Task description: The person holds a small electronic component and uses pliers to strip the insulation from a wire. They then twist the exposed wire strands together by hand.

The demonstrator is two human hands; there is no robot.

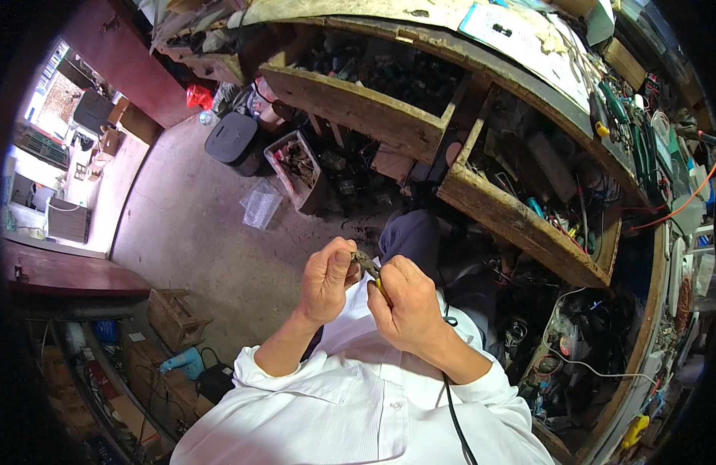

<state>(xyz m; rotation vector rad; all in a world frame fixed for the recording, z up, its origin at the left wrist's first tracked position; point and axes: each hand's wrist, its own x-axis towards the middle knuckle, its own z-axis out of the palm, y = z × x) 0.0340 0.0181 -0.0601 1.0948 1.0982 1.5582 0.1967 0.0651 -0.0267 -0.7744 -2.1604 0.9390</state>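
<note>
My right hand point(410, 304) is closed around the yellow handles of a pair of pliers point(368, 264), whose dark metal jaws point left. Across from it, my left hand point(327, 280) is closed in a pinch at the tip of the jaws. A small dark piece seems to sit between its fingers, mostly hidden, and I cannot make out its kind. Both hands are close together in front of my white shirt, above my lap.
Two wooden drawers stand pulled out from the workbench: one point(358, 111) of small parts, one point(528, 229) of tools. A black bin point(232, 139), a box of scraps point(315, 194) and a clear plastic bag point(261, 204) are on the floor. A blue power tool point(184, 363) lies lower left.
</note>
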